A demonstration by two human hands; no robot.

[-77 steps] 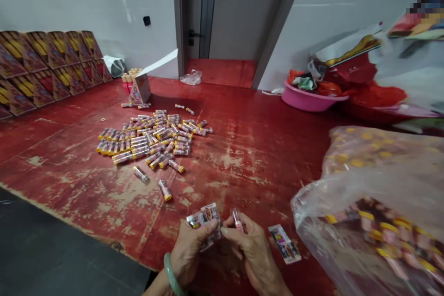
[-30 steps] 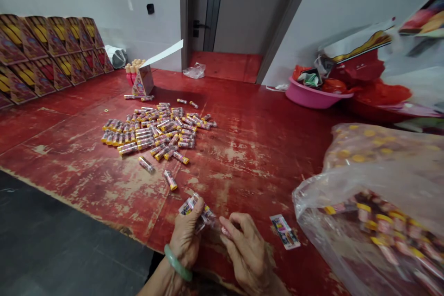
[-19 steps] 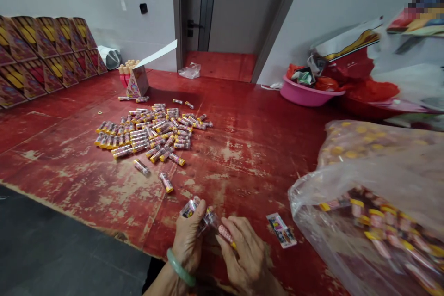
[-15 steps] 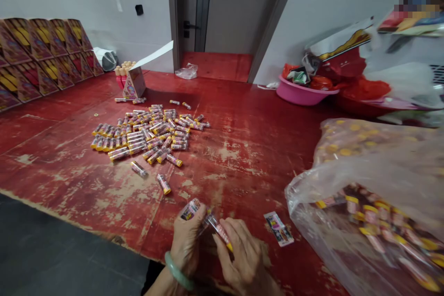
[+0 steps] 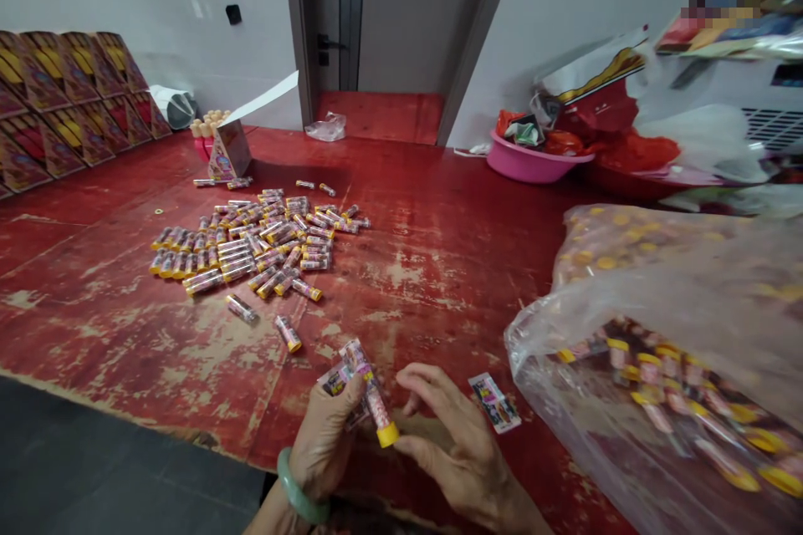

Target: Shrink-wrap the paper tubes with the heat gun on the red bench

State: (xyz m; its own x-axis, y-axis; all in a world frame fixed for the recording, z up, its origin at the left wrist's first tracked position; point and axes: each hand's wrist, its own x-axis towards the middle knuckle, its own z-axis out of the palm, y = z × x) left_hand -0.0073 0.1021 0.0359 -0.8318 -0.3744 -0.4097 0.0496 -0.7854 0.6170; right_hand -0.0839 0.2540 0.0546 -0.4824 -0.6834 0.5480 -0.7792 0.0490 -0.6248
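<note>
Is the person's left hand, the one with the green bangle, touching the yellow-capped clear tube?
Touching. The head view shows the left hand holding the yellow-capped clear tube, with the tube lying against its fingers.

Moments ago the pink tube lay slantwise between the two hands, yellow cap pointing down and right, pinched by the right hand's fingers. Now the pink tube (image 5: 371, 395) stands steeply tilted at lower centre of the frame, cap down, held by the left grip (image 5: 323, 443) beside the clear packets (image 5: 337, 380). The right grip (image 5: 455, 443) has opened, its fingers spread, with the thumb just beside the cap. The view has also swung: the pile of tubes (image 5: 244, 247) and the door (image 5: 329, 17) now sit further left in the frame, and a vent (image 5: 771, 127) has come into view at the right edge.
</note>
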